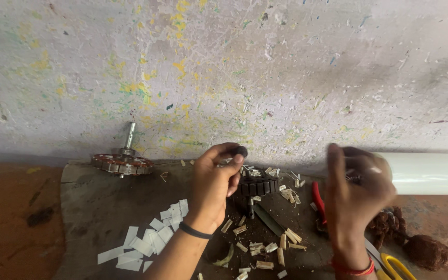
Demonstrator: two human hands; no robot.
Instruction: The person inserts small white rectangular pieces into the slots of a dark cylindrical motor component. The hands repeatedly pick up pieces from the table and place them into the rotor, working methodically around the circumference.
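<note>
My left hand (214,184) is raised over a dark board, its fingers pinched on a small dark piece (240,151). Just right of it stands a dark slotted motor core (257,186) on its shaft. My right hand (356,192) is blurred and lifted beside the core, fingers closed; I cannot tell what it holds. A black band circles my left wrist, a red thread my right.
A second wound motor core with a metal shaft (122,162) lies at the back left. White paper strips (149,241) and short wooden slivers (263,249) litter the board. Red-handled pliers (318,199), yellow-handled scissors (396,265), tangled copper wire (426,251) and a white roll (431,172) lie right.
</note>
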